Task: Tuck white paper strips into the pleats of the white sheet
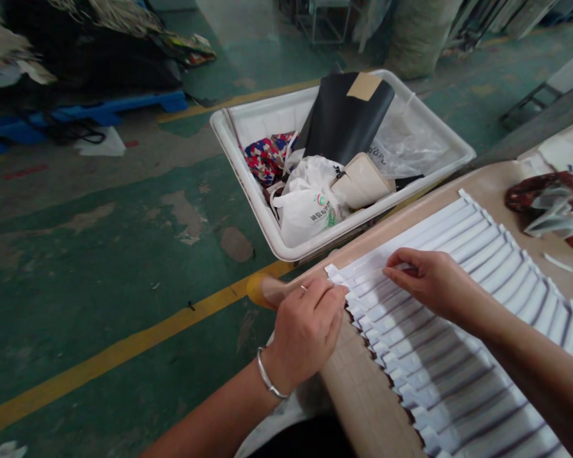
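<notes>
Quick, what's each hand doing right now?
Left hand: closed, fingertips pinching the end of a white strip.
Right hand: closed, thumb and fingers pinching another white strip.

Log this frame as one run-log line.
left hand: fingertips on white strips | right hand: pinching strips | strips: overlapping row on tan table | white plastic bin: beside table
</notes>
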The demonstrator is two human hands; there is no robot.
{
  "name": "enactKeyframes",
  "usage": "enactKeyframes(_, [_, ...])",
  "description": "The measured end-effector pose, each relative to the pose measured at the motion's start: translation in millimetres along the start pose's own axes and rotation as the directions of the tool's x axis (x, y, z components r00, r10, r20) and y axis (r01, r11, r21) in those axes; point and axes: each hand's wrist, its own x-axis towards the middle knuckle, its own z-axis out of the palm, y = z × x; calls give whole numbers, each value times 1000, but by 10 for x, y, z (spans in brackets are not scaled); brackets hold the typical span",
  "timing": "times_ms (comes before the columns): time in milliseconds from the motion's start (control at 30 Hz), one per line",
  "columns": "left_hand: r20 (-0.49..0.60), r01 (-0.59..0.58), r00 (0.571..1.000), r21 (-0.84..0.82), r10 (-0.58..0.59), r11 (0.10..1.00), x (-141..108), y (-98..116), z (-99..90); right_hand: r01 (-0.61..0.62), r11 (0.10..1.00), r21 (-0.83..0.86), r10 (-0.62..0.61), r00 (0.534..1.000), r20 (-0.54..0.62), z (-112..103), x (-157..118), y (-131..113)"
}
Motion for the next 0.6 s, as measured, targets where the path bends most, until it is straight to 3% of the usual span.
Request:
enactKeyframes(133, [49,-74,996,116,69,990,57,-8,27,14,1000,-26,-14,1000,0,-26,44,-8])
enactKeyframes(400, [133,-110,988,281,75,953,108,9,93,15,999,-29,-15,1000,15,3,60,-9])
enactKeyframes(600, [147,-94,988,311,50,946,101,14,93,-2,998,-56,0,999,-50,-229,133,282])
